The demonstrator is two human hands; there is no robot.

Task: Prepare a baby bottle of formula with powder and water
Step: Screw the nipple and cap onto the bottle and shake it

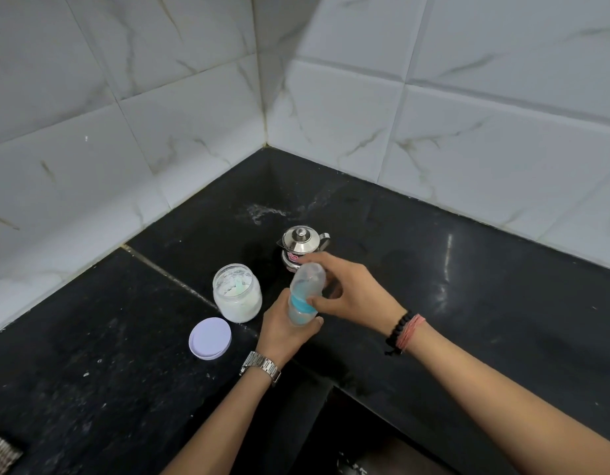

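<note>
A clear baby bottle (301, 315) with a blue collar and a clear cap is tilted above the black counter. My left hand (283, 329) grips its lower body. My right hand (348, 289) closes around the blue collar and cap at the top. To the left stands an open jar of white powder (237, 293) with a pale scoop lying in it. Its white lid (210, 337) lies flat in front of it. A small steel kettle (302, 243) with its lid on stands just behind the bottle.
The black stone counter (468, 303) runs into a corner of white marble-look tiled walls (194, 114). White powder dust marks the counter near the corner. The counter's front edge steps back below my arms. A woven object (2, 454) shows at the bottom left.
</note>
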